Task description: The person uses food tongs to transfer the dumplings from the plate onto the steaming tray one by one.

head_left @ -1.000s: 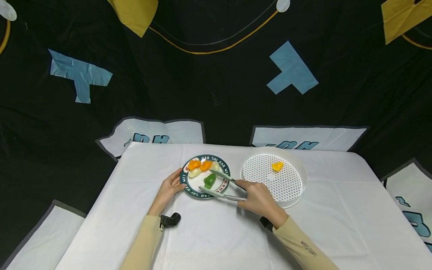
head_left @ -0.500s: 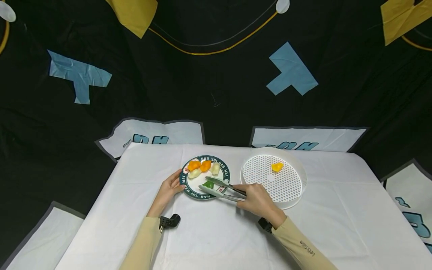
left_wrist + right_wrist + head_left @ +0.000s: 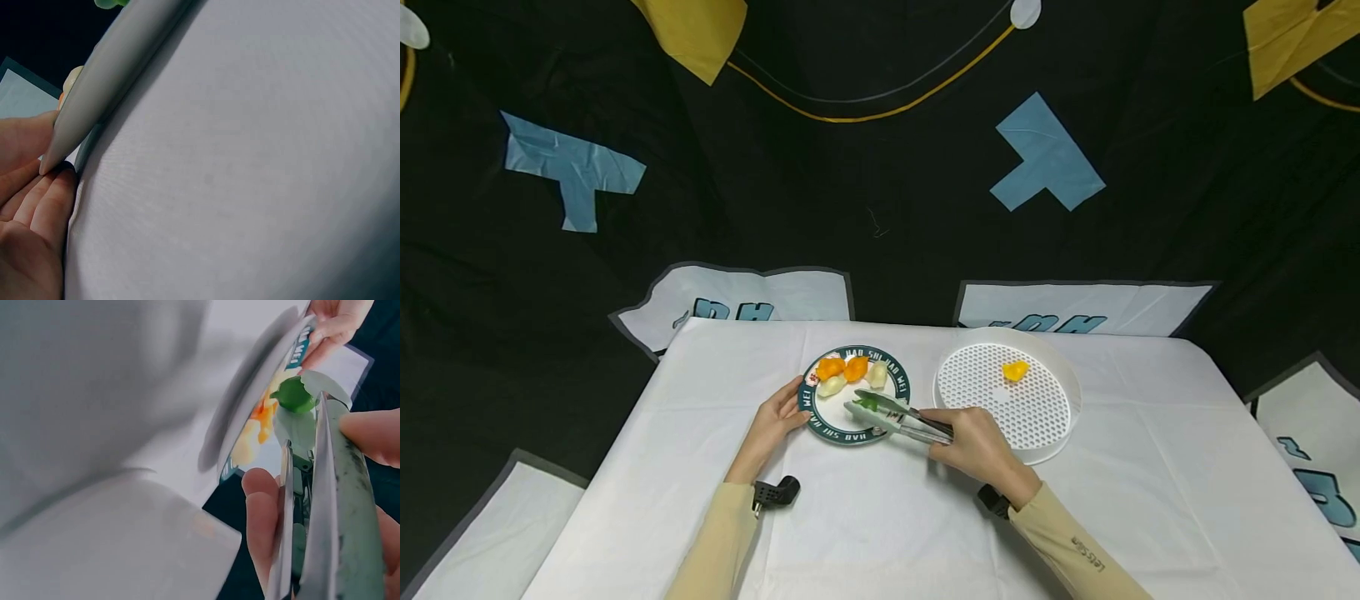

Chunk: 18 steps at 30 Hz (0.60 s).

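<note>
My left hand (image 3: 777, 423) holds the left rim of a round plate (image 3: 820, 426) with a dark green lettered border. In the left wrist view, the thumb lies on the rim and the fingers reach beneath it. My right hand (image 3: 979, 443) grips pale green and metal tongs (image 3: 353, 506), whose tips are over the plate. Between those tips is a glossy green piece (image 3: 294, 395), like a chunk of bell pepper, partly hidden in the head view. Farther back on the plate lie two orange pieces (image 3: 830, 369) and two pale pieces (image 3: 831, 386).
A round white tray with a perforated base (image 3: 973, 392) stands right of the plate, one yellow piece (image 3: 1016, 371) in it. My right hand is beside its near left edge. A white cloth (image 3: 880, 533) covers the table, and a black backdrop (image 3: 820, 208) hangs behind.
The tongs have come together around the green piece; their tips were wide apart one second ago. The piece seems slightly raised now. My left hand keeps its hold on the plate.
</note>
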Each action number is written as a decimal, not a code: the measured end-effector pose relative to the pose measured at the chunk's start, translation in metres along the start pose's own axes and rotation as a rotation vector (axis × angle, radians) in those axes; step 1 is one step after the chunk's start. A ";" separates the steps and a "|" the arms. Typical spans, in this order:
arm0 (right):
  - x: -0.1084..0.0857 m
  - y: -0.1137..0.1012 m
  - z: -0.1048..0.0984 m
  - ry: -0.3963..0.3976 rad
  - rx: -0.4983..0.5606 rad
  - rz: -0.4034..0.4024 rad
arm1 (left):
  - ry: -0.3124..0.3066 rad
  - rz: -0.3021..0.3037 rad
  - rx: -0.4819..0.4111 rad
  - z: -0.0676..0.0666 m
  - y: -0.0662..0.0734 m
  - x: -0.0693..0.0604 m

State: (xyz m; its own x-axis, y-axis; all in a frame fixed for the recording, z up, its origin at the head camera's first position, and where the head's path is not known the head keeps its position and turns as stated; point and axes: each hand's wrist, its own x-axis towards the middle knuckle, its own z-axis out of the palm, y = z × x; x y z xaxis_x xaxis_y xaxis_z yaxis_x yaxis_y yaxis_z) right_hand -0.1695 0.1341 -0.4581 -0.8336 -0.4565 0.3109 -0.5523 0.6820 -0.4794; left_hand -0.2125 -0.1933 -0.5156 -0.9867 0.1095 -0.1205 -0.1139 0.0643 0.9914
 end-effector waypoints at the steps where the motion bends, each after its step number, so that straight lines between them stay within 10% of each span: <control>1: 0.000 0.001 -0.001 0.007 -0.001 -0.006 | 0.002 0.000 0.006 0.000 0.000 0.000; 18: -0.001 0.005 -0.016 0.044 0.007 -0.024 | -0.006 0.010 -0.011 0.000 0.003 -0.001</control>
State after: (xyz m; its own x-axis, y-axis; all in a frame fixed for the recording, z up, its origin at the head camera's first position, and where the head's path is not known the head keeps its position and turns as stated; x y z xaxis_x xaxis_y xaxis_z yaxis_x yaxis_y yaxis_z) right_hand -0.1718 0.1466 -0.4474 -0.8196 -0.4472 0.3582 -0.5724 0.6669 -0.4770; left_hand -0.2117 -0.1929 -0.5128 -0.9871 0.1155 -0.1108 -0.1053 0.0522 0.9931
